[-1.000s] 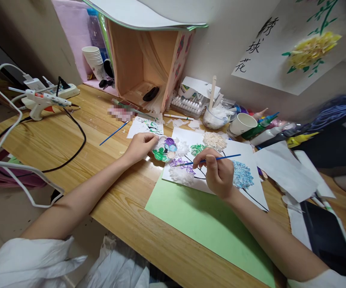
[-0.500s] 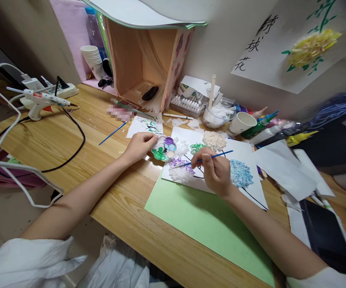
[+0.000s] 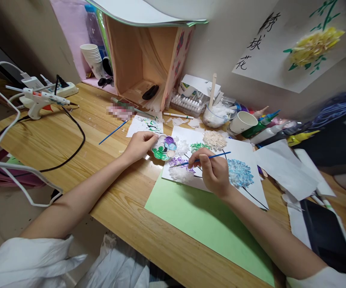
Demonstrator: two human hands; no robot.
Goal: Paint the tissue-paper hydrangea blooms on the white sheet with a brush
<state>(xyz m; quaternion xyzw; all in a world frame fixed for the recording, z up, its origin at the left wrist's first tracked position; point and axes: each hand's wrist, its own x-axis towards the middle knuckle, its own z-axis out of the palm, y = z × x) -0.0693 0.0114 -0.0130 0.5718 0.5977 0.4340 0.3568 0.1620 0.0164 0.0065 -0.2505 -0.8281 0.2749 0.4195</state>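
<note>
My left hand [image 3: 141,146] pinches the edge of a small round paint palette [image 3: 164,148] with purple, green, blue and peach paint. My right hand [image 3: 213,170] grips a thin blue paintbrush [image 3: 221,155], its tip over a partly purple, partly white flower [image 3: 180,170]. That flower is one of several raised ones on a white sheet [image 3: 243,150]. Beside it are a blue flower [image 3: 240,173], a peach flower [image 3: 214,140] and a green one [image 3: 199,147] partly behind my right hand. A green sheet [image 3: 203,224] lies under the white one.
A glue gun [image 3: 38,102] with cables lies at the left. Another blue brush [image 3: 113,132] and a paint-marked paper [image 3: 144,125] lie behind my left hand. Toward the back right are a paper cup [image 3: 242,122], paint bottles [image 3: 261,127] and loose white paper [image 3: 287,170].
My right hand and the brush have shifted slightly left, uncovering a bit more of the blue flower. My left hand and the palette have barely moved.
</note>
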